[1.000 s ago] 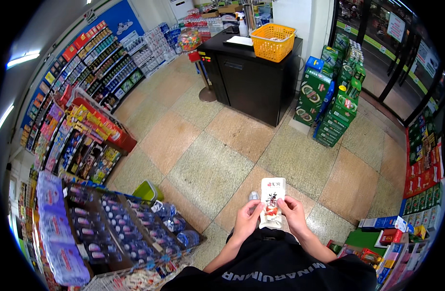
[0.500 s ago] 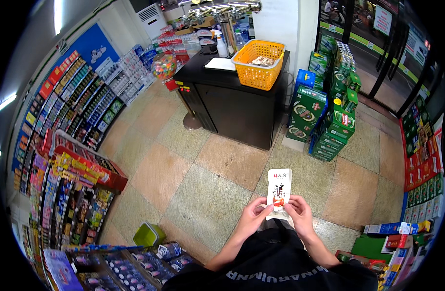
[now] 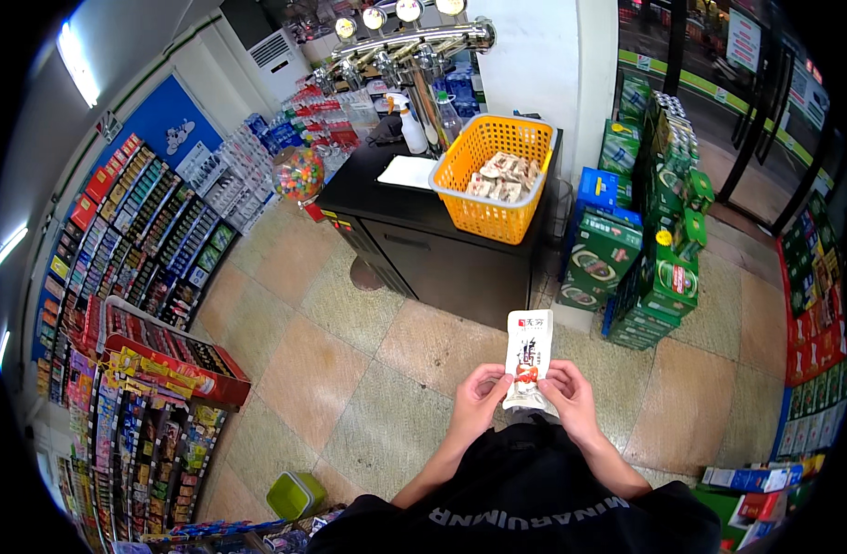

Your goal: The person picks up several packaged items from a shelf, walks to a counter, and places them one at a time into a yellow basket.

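Observation:
A white snack packet (image 3: 530, 347) with dark lettering and a reddish picture is held upright in front of my body. My left hand (image 3: 479, 399) pinches its lower left edge, thumb on the front face. On the lower right edge my right hand (image 3: 568, 395) grips it the same way. Ahead of me a yellow plastic basket (image 3: 474, 205) rests on a black counter (image 3: 419, 277). Inside the basket lie several small pale packets (image 3: 505, 177), some of them partly hidden by its wall.
On the counter stand a white spray bottle (image 3: 409, 125), a white sheet (image 3: 410, 172) and a metal tap tower (image 3: 414, 46). Green drink cartons (image 3: 601, 249) are stacked right of it. Stocked shelves (image 3: 137, 222) line the left. A green bin (image 3: 295, 496) sits on the tiled floor.
The counter and basket appear lower and larger, so my view has lifted and come closer. More of the basket's contents shows. Both hands still hold the packet.

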### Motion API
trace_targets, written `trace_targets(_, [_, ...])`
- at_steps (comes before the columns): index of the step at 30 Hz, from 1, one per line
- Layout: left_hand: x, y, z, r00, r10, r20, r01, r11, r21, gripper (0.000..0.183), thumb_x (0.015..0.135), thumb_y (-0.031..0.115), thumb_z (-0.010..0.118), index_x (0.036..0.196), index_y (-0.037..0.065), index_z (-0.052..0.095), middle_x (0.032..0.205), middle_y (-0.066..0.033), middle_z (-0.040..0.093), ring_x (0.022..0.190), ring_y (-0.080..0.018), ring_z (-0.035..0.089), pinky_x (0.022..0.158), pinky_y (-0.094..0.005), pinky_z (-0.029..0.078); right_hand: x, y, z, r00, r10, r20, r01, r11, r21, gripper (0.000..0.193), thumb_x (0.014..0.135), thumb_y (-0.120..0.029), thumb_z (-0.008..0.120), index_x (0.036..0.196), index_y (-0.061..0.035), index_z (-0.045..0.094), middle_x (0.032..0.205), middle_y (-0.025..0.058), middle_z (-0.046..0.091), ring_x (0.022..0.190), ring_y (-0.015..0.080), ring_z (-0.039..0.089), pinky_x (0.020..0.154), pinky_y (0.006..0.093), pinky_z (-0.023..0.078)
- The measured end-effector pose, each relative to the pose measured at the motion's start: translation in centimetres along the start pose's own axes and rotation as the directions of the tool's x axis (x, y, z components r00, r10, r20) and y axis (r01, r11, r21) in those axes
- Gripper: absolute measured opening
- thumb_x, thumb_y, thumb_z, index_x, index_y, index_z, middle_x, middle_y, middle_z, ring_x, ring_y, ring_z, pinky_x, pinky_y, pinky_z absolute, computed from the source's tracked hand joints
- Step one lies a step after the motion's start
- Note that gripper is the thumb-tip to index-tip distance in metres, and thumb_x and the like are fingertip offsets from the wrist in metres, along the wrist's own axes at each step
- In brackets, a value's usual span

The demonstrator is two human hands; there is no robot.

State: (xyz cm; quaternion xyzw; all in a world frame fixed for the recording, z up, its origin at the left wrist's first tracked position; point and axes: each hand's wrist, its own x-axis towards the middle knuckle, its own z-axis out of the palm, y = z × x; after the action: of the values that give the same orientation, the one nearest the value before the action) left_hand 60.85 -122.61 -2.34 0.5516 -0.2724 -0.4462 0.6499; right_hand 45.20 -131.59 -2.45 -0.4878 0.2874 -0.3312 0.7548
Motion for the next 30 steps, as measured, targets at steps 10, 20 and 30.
trace_targets(10, [11.0,1.9,0.7,0.993,0.020,-0.116,-0.017,1.000,0.020,0.018,0.093,0.006,0.062,0.108,-0.002,0.060,0.101,-0.0056,0.065,0.081,-0.0071,0.059,0.067,-0.0211,0.046,12.2,-3.1,-1.3,0.989,0.029,0.142,-0.028,1.000,-0.011,0.049,0.086,0.006,0.064,0.128,-0.0024,0.040,0.113,0.0111,0.060,0.103,0.0174,0.060,0.088,0.0301,0.051])
trace_targets(20, [21.5,3.4,-1.7,0.997,0.039,-0.068,-0.038,0.999,0.015,0.022,0.098,0.014,0.054,0.116,0.001,0.058,0.106,-0.0082,0.065,0.079,-0.0097,0.060,0.070,-0.0223,0.046,25.0,-6.7,-1.1,0.995,-0.085,-0.059,0.082,0.995,-0.061,0.050,0.084,0.006,0.066,0.124,-0.0051,0.038,0.109,0.0116,0.058,0.096,0.0159,0.062,0.080,0.0260,0.052])
trace_targets(30, [31.5,7.6,-4.0,0.990,0.032,0.135,-0.035,0.999,0.023,0.022,0.098,0.017,0.056,0.115,0.003,0.058,0.103,-0.0074,0.066,0.081,-0.0102,0.061,0.076,-0.0241,0.049,50.5,-5.2,0.4,0.999,-0.023,-0.041,-0.003,0.843,-0.539,0.041,0.080,-0.010,0.073,0.114,-0.0040,0.049,0.109,0.0156,0.061,0.092,0.0193,0.062,0.075,0.0313,0.051])
